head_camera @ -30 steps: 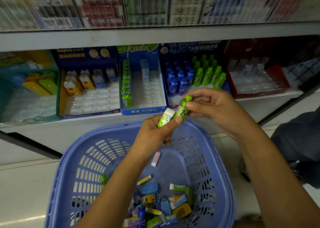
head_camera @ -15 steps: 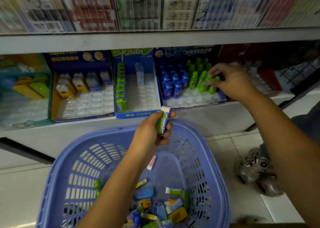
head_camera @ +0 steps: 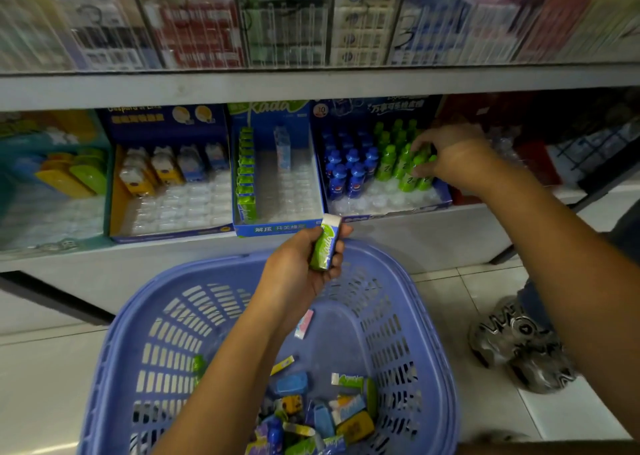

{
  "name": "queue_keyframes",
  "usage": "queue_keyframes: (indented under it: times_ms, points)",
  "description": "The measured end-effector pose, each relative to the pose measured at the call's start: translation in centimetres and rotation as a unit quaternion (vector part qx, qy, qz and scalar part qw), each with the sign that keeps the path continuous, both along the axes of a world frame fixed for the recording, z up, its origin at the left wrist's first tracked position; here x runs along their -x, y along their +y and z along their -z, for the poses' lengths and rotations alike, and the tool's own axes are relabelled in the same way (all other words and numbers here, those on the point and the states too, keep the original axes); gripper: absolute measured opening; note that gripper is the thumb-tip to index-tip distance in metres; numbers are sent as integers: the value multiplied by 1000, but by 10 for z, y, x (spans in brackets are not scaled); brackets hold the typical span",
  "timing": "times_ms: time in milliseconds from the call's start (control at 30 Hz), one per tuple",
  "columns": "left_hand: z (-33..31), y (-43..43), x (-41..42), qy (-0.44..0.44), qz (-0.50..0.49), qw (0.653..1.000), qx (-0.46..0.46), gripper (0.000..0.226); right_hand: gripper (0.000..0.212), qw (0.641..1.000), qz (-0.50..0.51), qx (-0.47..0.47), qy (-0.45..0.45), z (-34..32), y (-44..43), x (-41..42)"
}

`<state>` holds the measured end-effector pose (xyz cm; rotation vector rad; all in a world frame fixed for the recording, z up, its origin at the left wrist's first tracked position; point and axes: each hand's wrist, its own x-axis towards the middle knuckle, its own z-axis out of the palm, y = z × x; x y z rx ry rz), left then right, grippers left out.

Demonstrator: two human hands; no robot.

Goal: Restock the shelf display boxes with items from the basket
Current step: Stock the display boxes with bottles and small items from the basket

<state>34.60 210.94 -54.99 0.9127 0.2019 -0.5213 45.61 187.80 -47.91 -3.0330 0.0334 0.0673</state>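
grey metal shelf [head_camera: 207, 87] above glossy pale floor tiles [head_camera: 485, 281]; slotted lilac plastic basket [head_camera: 138, 316] below. left hand [head_camera: 298, 267] grips a green-sleeved white rectangular eraser [head_camera: 325, 246]; right hand [head_camera: 446, 156] pinches a green plastic bottle [head_camera: 407, 169].

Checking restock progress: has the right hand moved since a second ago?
Yes. The right hand went up and away from the left hand over the blue basket, to the green bottle-shaped items in the dark blue display box.
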Motion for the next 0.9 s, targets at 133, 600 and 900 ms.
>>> queue_keyframes:
  times_ms: [133, 600, 900]
  points:
    - [-1, 11, 4, -71, -87, 993, -33, 26, 24, 949, 22, -289, -121, -3, 40, 44]
    - [-38, 64, 23, -463, -84, 795, -383, 22, 33, 478, 140, -783, 374, 15, 152, 95]
    - [-11, 90, -12, -399, 24, 707, -583, 62, 10, 739, -9, -669, -80, -2, 165, 8]
